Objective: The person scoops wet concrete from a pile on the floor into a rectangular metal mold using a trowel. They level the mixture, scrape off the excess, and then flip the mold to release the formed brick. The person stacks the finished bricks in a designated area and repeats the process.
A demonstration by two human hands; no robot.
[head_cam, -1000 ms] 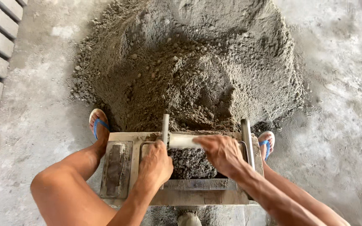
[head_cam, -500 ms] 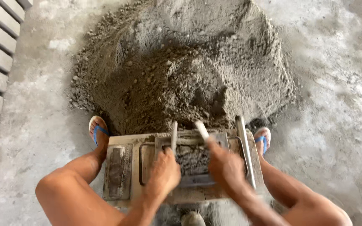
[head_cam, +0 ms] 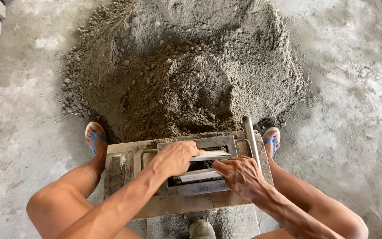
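The mould [head_cam: 191, 170] now has our left hand [head_cam: 175, 158] and right hand [head_cam: 239, 177] clasping its metal bars [head_cam: 206, 156] flat across the opening, no longer upright.

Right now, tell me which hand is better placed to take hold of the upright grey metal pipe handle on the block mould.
Right. The right hand rests on the mould's inner edge, close beside the upright grey metal pipe handle on that same side. The left hand lies on the flat metal plate, farther off, and would have to cross over.
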